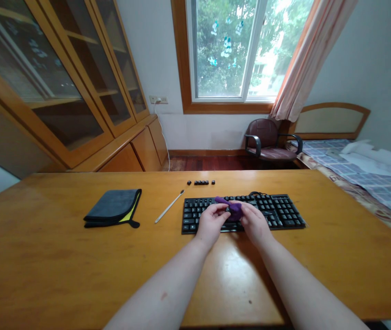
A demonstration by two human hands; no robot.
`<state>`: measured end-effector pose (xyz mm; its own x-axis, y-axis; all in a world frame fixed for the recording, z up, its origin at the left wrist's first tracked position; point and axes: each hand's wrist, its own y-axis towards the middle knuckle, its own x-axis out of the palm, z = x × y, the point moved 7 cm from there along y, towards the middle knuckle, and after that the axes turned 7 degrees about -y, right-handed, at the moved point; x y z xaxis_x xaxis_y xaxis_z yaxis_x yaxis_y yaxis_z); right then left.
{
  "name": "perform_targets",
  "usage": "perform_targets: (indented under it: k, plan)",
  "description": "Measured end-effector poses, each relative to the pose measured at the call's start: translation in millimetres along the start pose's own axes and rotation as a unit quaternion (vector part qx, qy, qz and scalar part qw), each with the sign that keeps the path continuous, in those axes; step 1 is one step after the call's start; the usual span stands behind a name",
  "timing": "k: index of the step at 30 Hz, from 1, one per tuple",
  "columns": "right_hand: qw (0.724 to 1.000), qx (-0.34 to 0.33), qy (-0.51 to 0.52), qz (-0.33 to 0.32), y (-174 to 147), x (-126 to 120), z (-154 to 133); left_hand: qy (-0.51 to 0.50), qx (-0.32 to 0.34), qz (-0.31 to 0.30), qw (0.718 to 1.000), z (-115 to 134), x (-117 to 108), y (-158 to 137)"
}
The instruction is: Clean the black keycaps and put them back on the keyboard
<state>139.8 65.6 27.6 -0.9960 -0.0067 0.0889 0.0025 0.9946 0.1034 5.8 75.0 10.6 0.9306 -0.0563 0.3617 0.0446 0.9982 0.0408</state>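
Head view: both hands (233,220) pinching purple lump (231,208), hiding keyboard (281,213) middle.

**A:** so what else is on that desk (44,256)?

**B:** left of the hands there's a folded dark cloth with a yellow edge (113,214), then a thin white stick (169,206) lying at a slant, nearer to them. Past the hands, a little row of loose black keycaps (201,182).

**A:** and the room?

**B:** glass-door wooden cabinet (61,87) far left, window (231,48) straight ahead, maroon armchair (269,140) below it, bed (370,174) off right.
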Motion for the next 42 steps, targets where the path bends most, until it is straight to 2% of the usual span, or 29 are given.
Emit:
perform_targets:
  k: [3, 7, 12, 15, 20, 26, 30, 32, 35, 38, 42]
  plan:
    - [0.996, 0.046, 0.075, -0.026, -1, 9, 5, -0.010, 0.004, 0.022, 1.000, 1, -3, 1]
    - [0.994, 0.069, 0.081, -0.035, -1, 12, 9, -0.038, 0.002, 0.030, 0.999, 2, -5, 2]
    - [0.996, 0.054, -0.004, -0.067, -2, 10, 7, -0.005, 0.013, 0.037, 0.999, 5, -7, -3]
    - [0.996, 0.018, -0.056, -0.066, -2, 6, 1, -0.001, 0.017, 0.032, 0.999, 7, -6, -6]
    - [0.993, -0.028, -0.112, -0.026, -3, -1, -8, -0.020, -0.014, 0.037, 0.999, 5, -2, -10]
    - [0.990, -0.028, -0.134, 0.017, -5, -1, -6, 0.000, -0.037, 0.053, 0.998, 0, -1, -10]
    - [0.986, -0.035, -0.155, 0.052, -4, -3, -4, -0.030, -0.042, 0.026, 0.998, -3, 4, -9]
    - [0.990, -0.025, -0.131, 0.043, -4, -1, -1, -0.044, -0.036, 0.013, 0.998, -2, 6, -8]
    - [0.999, 0.017, -0.037, 0.010, -4, 3, 6, -0.033, -0.012, 0.013, 0.999, 3, 4, -7]
    - [0.997, 0.048, 0.059, 0.019, -2, 2, 13, -0.006, 0.024, 0.007, 1.000, 9, 2, -6]
    - [0.995, 0.061, 0.071, 0.026, -1, 1, 15, -0.006, 0.011, -0.007, 1.000, 8, 3, -5]
